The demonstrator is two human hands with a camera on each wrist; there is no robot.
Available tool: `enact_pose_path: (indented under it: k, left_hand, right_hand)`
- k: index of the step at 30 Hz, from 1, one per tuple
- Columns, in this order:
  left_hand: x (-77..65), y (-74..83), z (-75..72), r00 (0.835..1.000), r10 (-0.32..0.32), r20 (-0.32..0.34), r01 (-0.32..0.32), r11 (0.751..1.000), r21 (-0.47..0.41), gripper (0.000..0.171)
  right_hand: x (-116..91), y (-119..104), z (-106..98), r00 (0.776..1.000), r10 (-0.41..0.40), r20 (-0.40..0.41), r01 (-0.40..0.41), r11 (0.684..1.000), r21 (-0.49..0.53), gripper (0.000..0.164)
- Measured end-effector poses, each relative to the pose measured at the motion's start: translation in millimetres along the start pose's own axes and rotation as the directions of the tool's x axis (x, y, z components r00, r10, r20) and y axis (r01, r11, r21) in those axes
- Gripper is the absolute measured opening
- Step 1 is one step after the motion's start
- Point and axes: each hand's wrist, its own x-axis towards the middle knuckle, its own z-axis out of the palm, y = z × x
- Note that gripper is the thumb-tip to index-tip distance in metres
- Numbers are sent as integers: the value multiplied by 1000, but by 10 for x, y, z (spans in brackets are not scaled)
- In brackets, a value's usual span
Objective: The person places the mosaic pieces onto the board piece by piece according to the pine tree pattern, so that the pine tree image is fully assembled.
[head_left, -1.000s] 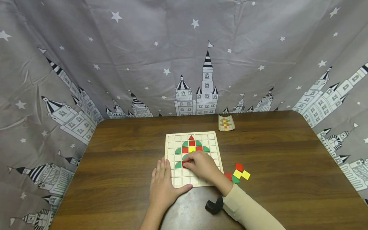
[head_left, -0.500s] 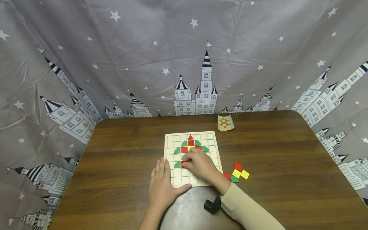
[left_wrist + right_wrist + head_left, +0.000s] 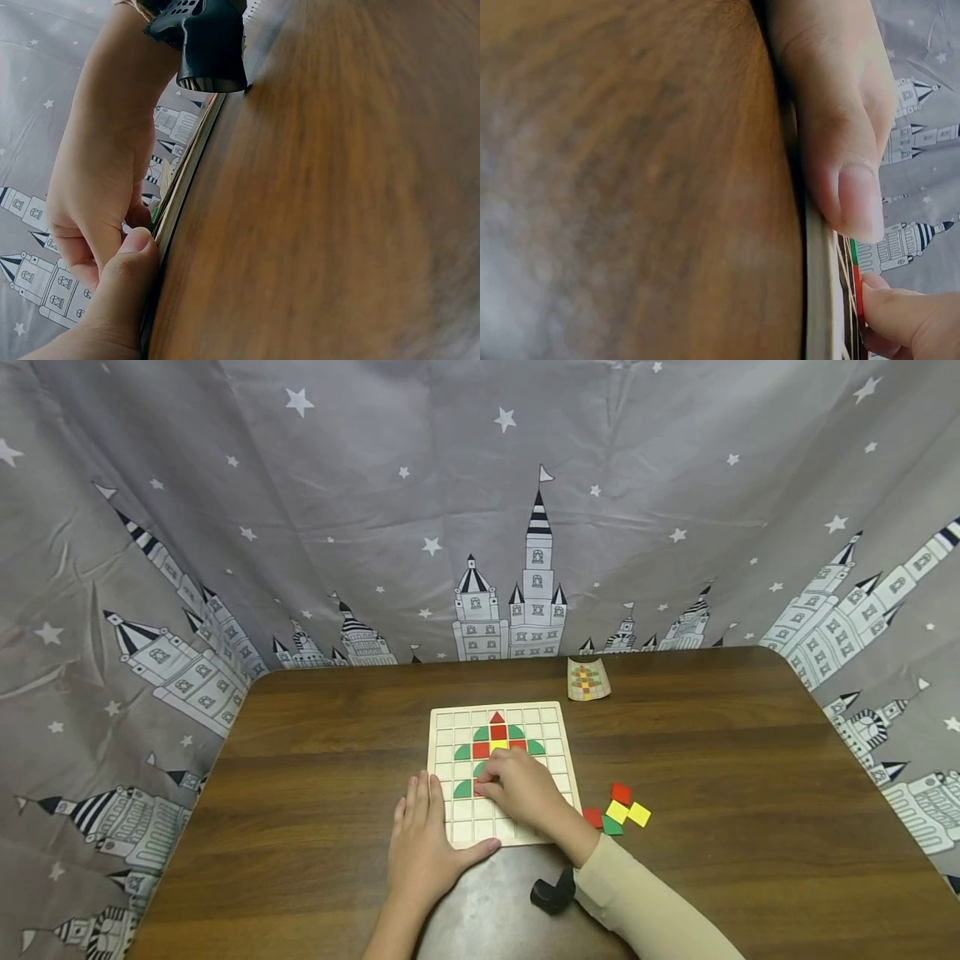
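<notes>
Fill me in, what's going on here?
A person's right hand has curled fingers at a red tile on the board; the left hand rests at its left and near edges. Placed tiles form a tree-like pattern, partly hidden. Five loose tiles lie right; a card with a similar pattern lies beyond.

Grey fabric curtain (image 3: 360, 460), printed w/ wht stars (image 3: 299, 402) & blk/wht castles (image 3: 537, 589), hangs behind dk brown wood-grain table (image 3: 750, 760). Table's far corners rounded.
</notes>
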Motion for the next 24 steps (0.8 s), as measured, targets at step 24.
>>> enact_pose_path:
  k: [24]
  left_hand:
    - [8,5,-3,999,-20,25,20,1000,-3,138]
  right_hand:
    - [-198,114,-234,1000,-27,-15,27,999,18,8]
